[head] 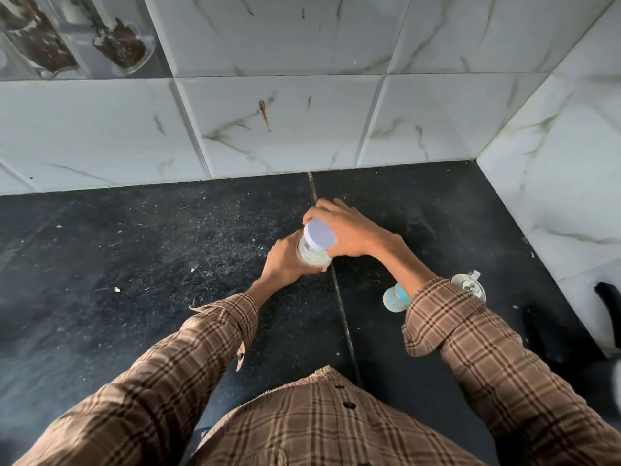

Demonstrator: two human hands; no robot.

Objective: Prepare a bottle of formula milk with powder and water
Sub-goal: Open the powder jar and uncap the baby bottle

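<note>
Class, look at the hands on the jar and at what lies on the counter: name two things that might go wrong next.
1. The left hand grips the jar while the right hand works its lid; a sudden release may spill powder.
2. The baby bottle lies under the right sleeve, which may knock it away.

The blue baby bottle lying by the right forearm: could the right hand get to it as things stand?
Probably yes, once freed. The right hand grips the white lid of the clear powder jar; the blue baby bottle lies just beneath that forearm on the black countertop, nothing between.
</note>
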